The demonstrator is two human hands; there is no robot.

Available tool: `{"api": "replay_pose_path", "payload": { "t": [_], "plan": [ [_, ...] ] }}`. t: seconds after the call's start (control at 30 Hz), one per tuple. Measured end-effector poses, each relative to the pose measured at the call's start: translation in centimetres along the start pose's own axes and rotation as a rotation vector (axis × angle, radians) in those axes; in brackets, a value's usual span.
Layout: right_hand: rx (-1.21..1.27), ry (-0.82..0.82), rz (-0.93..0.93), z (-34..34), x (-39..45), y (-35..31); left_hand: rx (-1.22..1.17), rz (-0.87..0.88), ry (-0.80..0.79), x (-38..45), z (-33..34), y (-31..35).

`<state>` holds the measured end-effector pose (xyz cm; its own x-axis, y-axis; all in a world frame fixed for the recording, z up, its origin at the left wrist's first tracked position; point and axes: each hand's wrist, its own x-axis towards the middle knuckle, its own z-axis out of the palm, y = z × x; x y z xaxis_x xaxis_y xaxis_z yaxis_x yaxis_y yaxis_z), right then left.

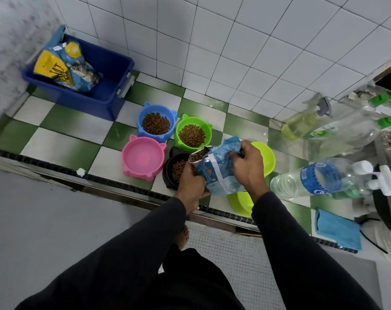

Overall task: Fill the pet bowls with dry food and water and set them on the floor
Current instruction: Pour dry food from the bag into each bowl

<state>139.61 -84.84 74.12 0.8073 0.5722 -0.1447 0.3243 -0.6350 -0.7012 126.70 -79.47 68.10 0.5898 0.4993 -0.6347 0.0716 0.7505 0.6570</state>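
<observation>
Currently the food bag (219,168), blue and open at its upper left corner, is held over the black bowl (175,170), tilted with the mouth toward that bowl; kibble shows in the mouth. Left hand (191,182): grip closed round the bag's lower left edge, below the mouth. Right hand (249,166): grip closed on the bag's upper right side, fingers curled into the foil.

The black bowl sits on the green-and-white checked ledge (64,124) and holds kibble; part of it is hidden by the left hand. Just left of it, the pink bowl (143,157) holds what looks like water. Farther back, the blue bowl (156,123) and the green bowl (192,133) stand side by side, both with kibble. A yellow-green bowl (266,157) shows right of the bag, mostly hidden; another yellow-green bowl (239,203) lies nearer, under the right wrist. Contents of these two: cannot tell.

Far left: blue bin (109,70) with food bags (64,68) inside. Right: water bottle (320,177) lying on its side, a spray bottle (302,124) farther back, a blue cloth (338,229) near.
</observation>
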Motion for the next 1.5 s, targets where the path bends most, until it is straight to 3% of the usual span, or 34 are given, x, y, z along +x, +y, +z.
{"api": "replay_pose_path", "payload": {
  "t": [0.37,0.67,1.1,1.5],
  "plan": [
    [0.201,-0.039,-0.013,0.0,1.4,-1.7,-0.147,0.195,0.026,0.3,-0.2,1.3],
    [0.084,-0.057,-0.218,1.7,1.5,-5.3,-0.262,0.289,0.069,-1.1,-1.8,2.6],
    [-0.111,-0.056,-0.331,5.5,-0.8,-12.2,-0.384,0.192,0.073,-1.9,-7.0,5.4],
    [-0.201,-0.188,-0.343,7.9,-1.7,-15.0,-0.405,0.086,0.037,-1.8,-11.0,6.2]
  ]
}}
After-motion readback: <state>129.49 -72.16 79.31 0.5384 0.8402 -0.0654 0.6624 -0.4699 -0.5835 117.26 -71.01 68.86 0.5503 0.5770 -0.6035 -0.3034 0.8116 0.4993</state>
